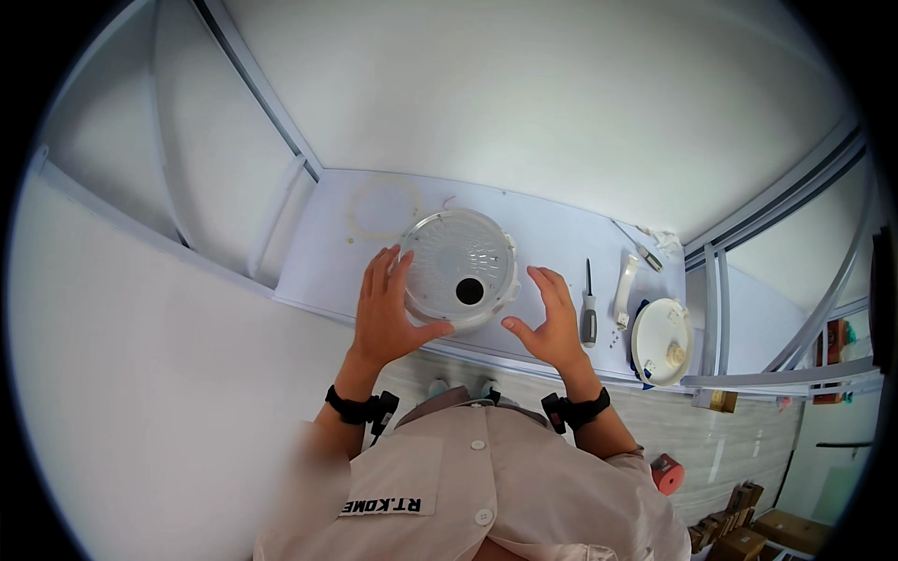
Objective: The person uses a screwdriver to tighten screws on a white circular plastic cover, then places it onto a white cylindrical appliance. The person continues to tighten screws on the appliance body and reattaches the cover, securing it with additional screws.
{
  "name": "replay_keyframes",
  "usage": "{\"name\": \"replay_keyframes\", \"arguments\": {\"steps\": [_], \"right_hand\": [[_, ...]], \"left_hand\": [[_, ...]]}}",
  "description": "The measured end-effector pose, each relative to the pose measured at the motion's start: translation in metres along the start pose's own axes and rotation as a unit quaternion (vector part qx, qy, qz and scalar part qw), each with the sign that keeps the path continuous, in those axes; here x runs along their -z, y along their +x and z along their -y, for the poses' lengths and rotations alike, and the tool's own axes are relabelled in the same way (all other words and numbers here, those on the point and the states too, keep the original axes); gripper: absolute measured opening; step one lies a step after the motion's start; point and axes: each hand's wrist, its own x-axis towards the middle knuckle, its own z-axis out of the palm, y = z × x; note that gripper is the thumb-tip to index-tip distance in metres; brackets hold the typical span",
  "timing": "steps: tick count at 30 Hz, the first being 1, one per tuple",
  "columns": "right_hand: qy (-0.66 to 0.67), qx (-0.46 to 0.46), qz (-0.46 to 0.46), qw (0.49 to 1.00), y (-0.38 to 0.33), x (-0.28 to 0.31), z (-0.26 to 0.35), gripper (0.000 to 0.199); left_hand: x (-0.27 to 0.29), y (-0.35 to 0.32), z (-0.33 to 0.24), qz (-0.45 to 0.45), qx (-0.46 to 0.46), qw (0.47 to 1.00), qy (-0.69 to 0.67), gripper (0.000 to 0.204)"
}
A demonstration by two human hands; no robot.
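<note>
A round, pale, shiny appliance part (440, 271) with a raised rim and small side tabs lies on the white workbench in front of me. Toward its near right side is a black round spot (470, 291). My left hand (385, 304) is open at the part's left edge, fingers outstretched and overlapping the rim; I cannot tell whether they touch it. To the right of the part, my right hand (552, 323) is open and apart from it, thumb and fingers spread, with nothing between them.
Right of my hands lie a screwdriver (588, 318), a white curved handle (625, 292), small screws and a round cream-coloured cover (662, 341). Another screwdriver (647, 257) is farther back. A pale ring (352, 213) lies at the back left. Metal frame bars border the bench (552, 220).
</note>
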Motion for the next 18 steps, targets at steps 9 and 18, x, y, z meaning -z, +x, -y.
{"name": "replay_keyframes", "arguments": {"steps": [9,18], "right_hand": [[-0.001,0.014,0.04,0.999,0.015,-0.025,0.011,0.119],[-0.006,-0.009,0.021,1.0,0.016,-0.031,0.012,0.114]], "left_hand": [[-0.009,0.002,0.033,0.05,0.027,0.998,-0.04,0.137],[-0.008,0.008,0.038,0.059,0.0,0.997,-0.045,0.139]]}}
